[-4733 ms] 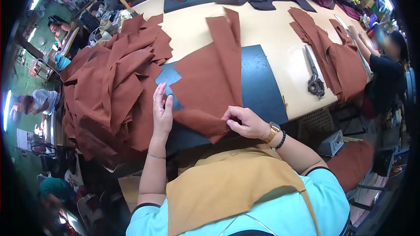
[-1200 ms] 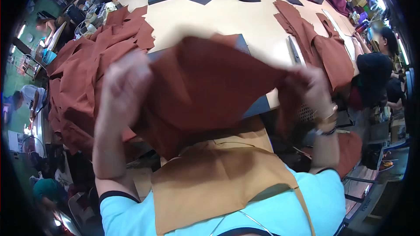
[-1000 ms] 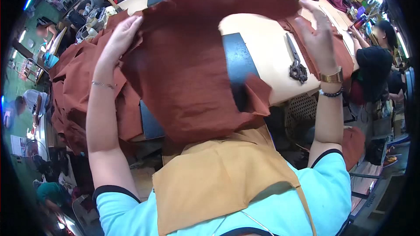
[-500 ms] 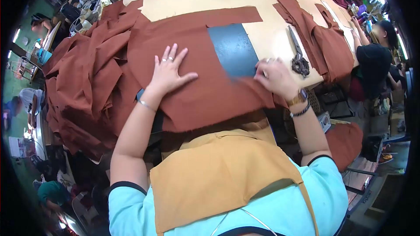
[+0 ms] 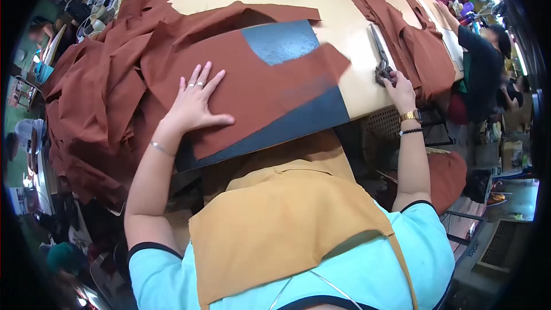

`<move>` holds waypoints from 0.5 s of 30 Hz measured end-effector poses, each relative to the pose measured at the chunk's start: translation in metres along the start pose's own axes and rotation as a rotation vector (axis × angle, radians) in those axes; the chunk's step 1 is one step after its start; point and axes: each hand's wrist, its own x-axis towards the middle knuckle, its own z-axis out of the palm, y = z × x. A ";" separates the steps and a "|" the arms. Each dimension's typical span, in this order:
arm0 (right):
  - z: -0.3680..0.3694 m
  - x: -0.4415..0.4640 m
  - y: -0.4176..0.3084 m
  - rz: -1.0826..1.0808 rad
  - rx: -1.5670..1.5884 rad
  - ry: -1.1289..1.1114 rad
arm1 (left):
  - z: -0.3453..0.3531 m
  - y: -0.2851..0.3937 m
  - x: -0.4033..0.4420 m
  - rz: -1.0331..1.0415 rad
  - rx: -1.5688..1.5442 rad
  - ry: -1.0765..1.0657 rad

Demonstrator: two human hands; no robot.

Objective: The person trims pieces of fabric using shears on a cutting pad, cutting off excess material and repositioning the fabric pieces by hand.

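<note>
My left hand [image 5: 198, 106] lies flat with fingers spread on a piece of rust-brown fabric [image 5: 247, 92]. Under that fabric, a dark blue-grey sheet [image 5: 281, 43] shows at its upper and lower edges. The fabric's right end is folded over to a slanted edge and looks blurred. Over at the right, my right hand [image 5: 399, 86] has its fingers closed on the dark, wrapped-looking handles of a pair of scissors [image 5: 380, 51]. The blades lie on the table and point away from me. My palm hides part of the grip.
A large heap of crumpled rust-brown fabric [image 5: 92, 103] covers the left side. Cut brown pieces [image 5: 416, 49] lie right of the scissors on the pale table [image 5: 338, 17], beside a long white ruler-like strip [image 5: 439, 23]. Another person [image 5: 485, 74] stands at the right edge.
My right hand has moved right, from the fabric's edge to the scissor handles. The fabric's right part has shifted up and folded, baring more dark sheet near me. My left hand stays on the fabric.
</note>
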 end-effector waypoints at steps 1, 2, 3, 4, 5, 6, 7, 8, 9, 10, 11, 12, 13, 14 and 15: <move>-0.002 0.003 0.000 0.018 -0.003 -0.009 | -0.008 -0.002 -0.006 0.013 -0.015 -0.042; -0.003 0.006 0.000 0.065 -0.067 -0.049 | -0.014 -0.002 -0.010 0.025 -0.027 -0.086; -0.011 0.008 -0.012 0.114 -0.128 -0.091 | -0.017 0.002 -0.011 -0.027 0.004 -0.075; -0.014 0.010 -0.020 0.163 -0.190 -0.131 | -0.019 0.006 -0.010 -0.079 0.035 -0.063; -0.013 0.015 -0.022 0.152 -0.201 -0.155 | -0.020 0.010 -0.007 -0.129 0.064 -0.049; -0.012 0.022 -0.023 0.139 -0.214 -0.179 | -0.013 0.022 0.001 -0.155 0.075 0.007; -0.012 0.029 -0.022 0.123 -0.229 -0.203 | -0.004 0.037 0.012 -0.158 0.035 0.058; -0.008 0.037 -0.019 0.086 -0.217 -0.223 | 0.009 0.055 0.018 -0.122 -0.050 0.085; -0.003 0.046 -0.013 0.184 0.032 -0.329 | 0.023 0.070 0.023 -0.087 -0.134 0.113; 0.002 0.054 -0.006 0.280 0.283 -0.431 | 0.036 0.081 0.024 -0.063 -0.074 0.113; 0.007 0.060 0.001 0.376 0.535 -0.532 | 0.039 0.077 0.025 -0.024 -0.043 0.126; -0.017 0.039 -0.024 0.472 0.950 -0.546 | 0.035 0.070 0.024 0.013 -0.012 0.135; -0.020 0.023 -0.028 0.449 1.112 -0.559 | 0.032 0.061 0.021 0.051 0.016 0.141; -0.022 0.009 -0.029 0.427 1.272 -0.570 | 0.021 0.045 0.018 0.072 -0.001 0.113; -0.026 -0.002 -0.030 0.394 1.429 -0.573 | 0.013 0.027 0.015 0.075 0.019 0.095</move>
